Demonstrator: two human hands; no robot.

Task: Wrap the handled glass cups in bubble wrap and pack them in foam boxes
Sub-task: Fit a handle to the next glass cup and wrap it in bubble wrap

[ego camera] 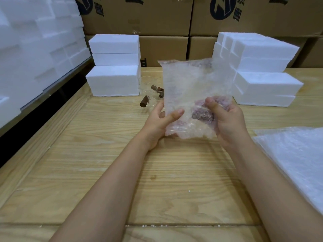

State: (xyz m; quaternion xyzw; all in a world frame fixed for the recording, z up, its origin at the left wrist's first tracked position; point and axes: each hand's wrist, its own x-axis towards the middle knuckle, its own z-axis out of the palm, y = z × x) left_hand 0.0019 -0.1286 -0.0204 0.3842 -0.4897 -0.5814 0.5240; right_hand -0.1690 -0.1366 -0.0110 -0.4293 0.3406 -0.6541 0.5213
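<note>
Bubble wrap (190, 95) gripped; carton print (222, 9) possibly Chinese.

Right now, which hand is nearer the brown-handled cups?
Left. The left hand sits just beside the cups; the right hand is farther right, across the bubble wrap.

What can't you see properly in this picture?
Head view:
Cup inside the held bubble wrap: only a blurry brown patch; the wrap hides its shape.
Loose glass cups behind: clear glass, partly behind the wrap, so their number is unclear.
Bubble wrap pile: cut off by the right edge.
Foam boxes: insides hidden by their own walls.
</note>
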